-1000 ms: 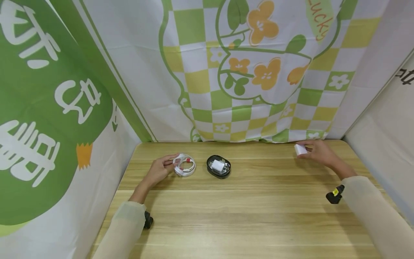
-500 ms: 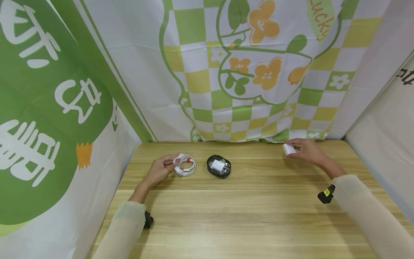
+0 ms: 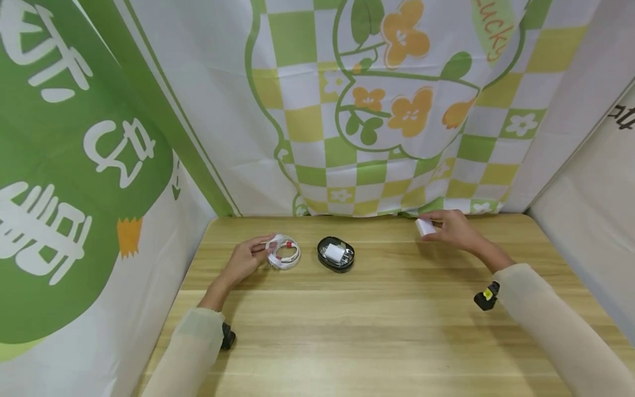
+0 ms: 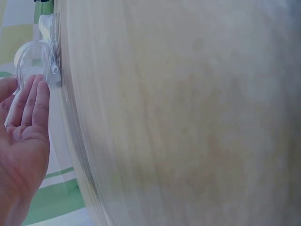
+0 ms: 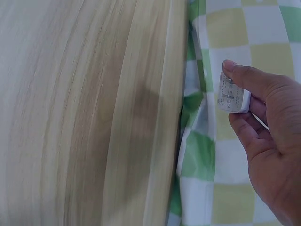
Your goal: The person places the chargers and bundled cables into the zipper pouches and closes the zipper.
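Observation:
At the left of the table, my left hand (image 3: 245, 261) pinches the near edge of a coiled white cable (image 3: 296, 257) with red parts showing at its ends. The left wrist view has the cable coil (image 4: 19, 59) between thumb and fingers. My right hand (image 3: 457, 229) holds a white charger plug (image 3: 425, 227) over the back right of the table. From the right wrist, the plug (image 5: 230, 96) sits between thumb and fingertips, its metal prongs and printed face toward the camera. Between the hands lies a black oval coil or case (image 3: 335, 269) with a white block (image 3: 334, 253) on it.
The wooden table (image 3: 347, 331) runs back to a hanging cloth (image 3: 307, 127) with green and yellow checks. Cloth panels also stand at the left (image 3: 149, 231) and right (image 3: 590, 209). In the left wrist view, crumpled clear plastic (image 4: 54, 70) lies beside the cable.
My right hand has moved left along the back of the table with the charger plug. My left hand stays at the white cable, and the black oval thing has not moved.

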Motion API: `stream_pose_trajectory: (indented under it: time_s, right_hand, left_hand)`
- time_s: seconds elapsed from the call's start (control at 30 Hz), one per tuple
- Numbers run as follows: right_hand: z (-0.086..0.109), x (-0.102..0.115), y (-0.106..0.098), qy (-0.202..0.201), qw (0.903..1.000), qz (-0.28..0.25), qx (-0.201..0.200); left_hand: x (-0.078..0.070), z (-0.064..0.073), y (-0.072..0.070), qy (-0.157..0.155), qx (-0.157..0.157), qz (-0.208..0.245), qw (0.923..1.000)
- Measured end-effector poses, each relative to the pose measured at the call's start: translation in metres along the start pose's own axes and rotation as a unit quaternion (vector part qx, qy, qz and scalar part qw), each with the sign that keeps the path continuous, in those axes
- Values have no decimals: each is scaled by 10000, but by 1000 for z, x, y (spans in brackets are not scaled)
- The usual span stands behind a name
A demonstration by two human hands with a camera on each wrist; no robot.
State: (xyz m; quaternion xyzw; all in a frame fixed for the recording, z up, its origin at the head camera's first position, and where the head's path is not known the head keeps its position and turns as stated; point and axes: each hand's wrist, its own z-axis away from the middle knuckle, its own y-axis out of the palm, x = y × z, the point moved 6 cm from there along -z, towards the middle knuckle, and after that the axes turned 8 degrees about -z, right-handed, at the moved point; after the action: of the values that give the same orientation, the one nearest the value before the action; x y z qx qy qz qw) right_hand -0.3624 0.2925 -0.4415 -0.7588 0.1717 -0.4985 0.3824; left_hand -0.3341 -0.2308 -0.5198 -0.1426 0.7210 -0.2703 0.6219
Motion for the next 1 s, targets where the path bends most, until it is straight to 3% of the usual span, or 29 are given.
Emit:
stream_pose_trajectory:
  time_s: [0.6, 0.77, 1.0]
  right_hand:
    - [-27, 41, 32, -417, 9973, -577, 168]
    - [-33, 49, 41, -490, 9978, -396, 215]
    - [-40, 63, 51, -966, 9951, -146, 114]
  left_hand:
    - [-2, -1, -1, 72, 34, -136, 9999]
    - [-2, -1, -1, 67, 45, -47, 10000]
    - [-1, -1, 0, 45, 53, -1, 10000]
